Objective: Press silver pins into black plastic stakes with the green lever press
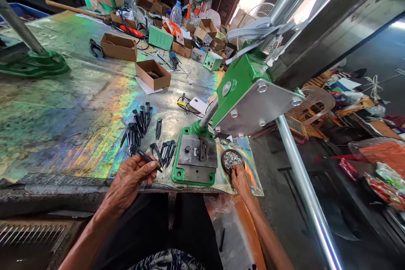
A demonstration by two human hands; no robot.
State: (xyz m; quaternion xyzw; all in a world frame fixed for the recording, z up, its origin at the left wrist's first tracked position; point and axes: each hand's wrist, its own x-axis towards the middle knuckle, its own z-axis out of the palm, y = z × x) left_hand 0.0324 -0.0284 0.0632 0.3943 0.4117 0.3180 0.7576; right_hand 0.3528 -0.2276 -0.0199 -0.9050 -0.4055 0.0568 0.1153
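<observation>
My left hand (129, 178) is shut on a slim black plastic part (147, 157), pinching it between thumb and fingers above the table's front edge. Several similar black parts lie in loose heaps (139, 128) just beyond that hand, with more (165, 154) next to the press. My right hand (241, 181) rests at the rim of a round dark dish (232, 161) filled with tiny silvery metal pieces. Its fingertips touch the dish, and whatever they may hold is too small to tell. Between my hands stands a green-based bench press with a steel die plate (198, 156).
The press's green head (240, 93) and chrome column (303, 185) rise to the right. A holographic-looking metal sheet (95, 130) covers the bench, with cardboard boxes (118, 46), a green electrical box (160, 37) and scattered tools beyond. A clear plastic bag (221, 228) sits by my lap.
</observation>
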